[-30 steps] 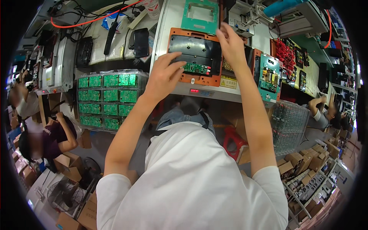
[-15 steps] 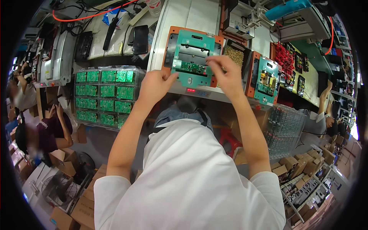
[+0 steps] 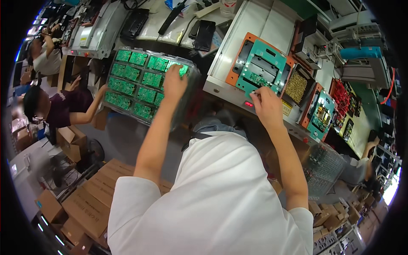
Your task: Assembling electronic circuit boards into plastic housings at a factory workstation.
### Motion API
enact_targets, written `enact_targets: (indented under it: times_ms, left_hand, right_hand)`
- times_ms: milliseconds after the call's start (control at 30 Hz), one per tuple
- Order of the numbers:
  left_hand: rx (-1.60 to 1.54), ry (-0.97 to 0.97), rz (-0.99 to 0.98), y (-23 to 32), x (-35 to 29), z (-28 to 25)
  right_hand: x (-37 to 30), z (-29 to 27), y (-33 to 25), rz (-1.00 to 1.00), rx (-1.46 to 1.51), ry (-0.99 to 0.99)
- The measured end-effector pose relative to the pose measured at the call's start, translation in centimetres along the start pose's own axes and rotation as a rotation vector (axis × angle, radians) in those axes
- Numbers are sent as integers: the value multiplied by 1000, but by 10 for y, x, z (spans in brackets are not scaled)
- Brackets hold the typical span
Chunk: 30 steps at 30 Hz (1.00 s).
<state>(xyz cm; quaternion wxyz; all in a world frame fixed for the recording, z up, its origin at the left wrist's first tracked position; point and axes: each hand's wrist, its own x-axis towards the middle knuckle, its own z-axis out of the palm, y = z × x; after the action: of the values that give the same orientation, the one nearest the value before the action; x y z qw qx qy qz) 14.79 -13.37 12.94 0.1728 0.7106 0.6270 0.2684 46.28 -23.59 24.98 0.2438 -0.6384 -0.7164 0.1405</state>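
Note:
My left hand point(image 3: 174, 83) reaches over the clear plastic tray point(image 3: 192, 80) of green circuit boards. Its fingers close on a green circuit board point(image 3: 183, 70) at the tray's far right corner. My right hand point(image 3: 270, 106) is at the front edge of the teal fixture point(image 3: 251, 54), which sits on an orange base. Its fingertips are drawn together at a small white switch point(image 3: 253, 93) on that edge, partly hidden by the fingers. Inside the fixture's opening lies another green circuit board point(image 3: 257, 79), its near right part close to my right fingers.
Right of the fixture stands a dark box of small brass-coloured screws point(image 3: 296, 88). Beyond it is a second teal fixture point(image 3: 319, 118) holding a populated board. A black handheld device point(image 3: 205, 35) lies behind the tray. A co-worker's hand point(image 3: 102, 90) touches the tray's left side.
My left hand has left the fixture and moved left to the tray's boards. My right hand has come from above the fixture's board down to its front edge. The view has turned left.

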Motion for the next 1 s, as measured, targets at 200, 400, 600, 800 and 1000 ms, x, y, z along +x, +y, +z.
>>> enact_targets:
  times_ms: [200,400,600,800,1000]
  left_hand:
    - [178,-422,253,-82,50,-2]
    - [397,-669,439,-64,79,-19]
    - [133,-603,583,-107,87,-24]
    - [-518,-587,-232,-85,101,-40]
    - [-687,-932,-191,60,116,-79]
  right_hand:
    - [-3,-24,-16,133,205,-5]
    - [-17,-35,-18,247,268,-20]
    - [-23,-36,-32,244,284,7]
    - [-24,-35,-45,266,365,86]
    - [24,-30,-90,158,450,66]
